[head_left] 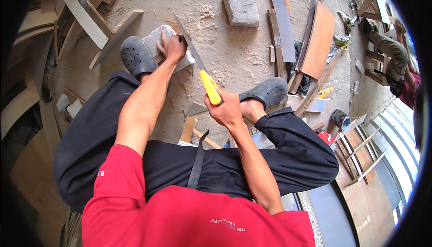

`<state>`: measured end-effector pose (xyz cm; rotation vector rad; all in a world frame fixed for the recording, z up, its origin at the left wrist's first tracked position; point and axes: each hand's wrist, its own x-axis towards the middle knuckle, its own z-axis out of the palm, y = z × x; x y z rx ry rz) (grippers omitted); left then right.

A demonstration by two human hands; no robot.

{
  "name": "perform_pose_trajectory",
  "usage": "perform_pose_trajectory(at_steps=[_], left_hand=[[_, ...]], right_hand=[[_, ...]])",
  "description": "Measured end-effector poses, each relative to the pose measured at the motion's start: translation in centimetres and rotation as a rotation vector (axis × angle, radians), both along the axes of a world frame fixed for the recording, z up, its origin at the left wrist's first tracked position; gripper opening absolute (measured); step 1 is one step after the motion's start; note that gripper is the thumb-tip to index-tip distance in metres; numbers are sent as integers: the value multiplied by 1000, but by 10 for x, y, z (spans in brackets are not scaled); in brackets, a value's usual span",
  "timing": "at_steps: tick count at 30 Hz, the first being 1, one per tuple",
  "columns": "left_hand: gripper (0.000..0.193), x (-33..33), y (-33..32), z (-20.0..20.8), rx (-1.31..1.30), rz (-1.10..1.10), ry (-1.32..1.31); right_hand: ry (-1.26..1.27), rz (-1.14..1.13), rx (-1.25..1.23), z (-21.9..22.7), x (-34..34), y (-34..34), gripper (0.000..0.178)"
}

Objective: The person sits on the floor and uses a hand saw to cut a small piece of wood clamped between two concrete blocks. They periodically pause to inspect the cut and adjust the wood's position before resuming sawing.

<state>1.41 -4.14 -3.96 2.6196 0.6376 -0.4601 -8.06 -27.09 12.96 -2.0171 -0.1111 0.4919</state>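
Observation:
My right hand grips the yellow handle of a handsaw, whose dark blade runs up and left. The blade's far end lies against a flat grey stone block on the ground. My left hand presses down on a thin wooden piece that rests on that block, right beside the blade. My left foot in a black perforated clog stands against the block's left side. My right clog is planted to the right of the saw.
A second grey stone lies further out on the dusty ground. Planks and an orange board lean at the right, wood offcuts at the upper left. A small tin can stands at the right. Another person sits at the far right.

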Motion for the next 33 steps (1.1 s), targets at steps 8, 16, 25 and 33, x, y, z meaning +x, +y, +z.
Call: perform_pose_trajectory(at_steps=[8, 16, 25, 33], left_hand=[[55, -5, 3, -7, 17, -20, -42], [51, -2, 2, -5, 34, -5, -9], [44, 0, -1, 7, 31, -8, 36], [47, -5, 1, -3, 74, -25, 18]], right_hand=[[-97, 2, -27, -6, 7, 9, 17], [43, -5, -47, 6, 12, 6, 21], [4, -26, -7, 2, 17, 5, 18], [63, -11, 28, 15, 9, -10, 18]])
